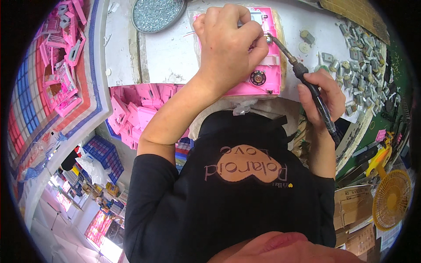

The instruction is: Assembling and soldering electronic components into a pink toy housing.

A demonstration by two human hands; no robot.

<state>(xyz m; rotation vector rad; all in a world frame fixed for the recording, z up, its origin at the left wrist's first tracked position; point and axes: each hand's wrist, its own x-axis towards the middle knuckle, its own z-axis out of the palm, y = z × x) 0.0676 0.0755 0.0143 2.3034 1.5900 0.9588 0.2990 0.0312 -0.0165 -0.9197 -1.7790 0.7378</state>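
While my left hand (228, 41) presses curled fingers down on the pink plastic housing (263, 74) at twelve o'clock, my right hand (322, 94) is clenched round the dark handle of the soldering iron (307, 81), out at two o'clock. The iron's tip meets the housing beside my left knuckles; the joint itself is hidden. Risk, as I judge it: tip so near my fingers, a slip burns skin or scars the pink plastic. The housing sits on a padded block (283, 57), so it may rock. Tray of screws (158, 13) at eleven o'clock, loose grey metal parts (364, 65) at three, both well apart.
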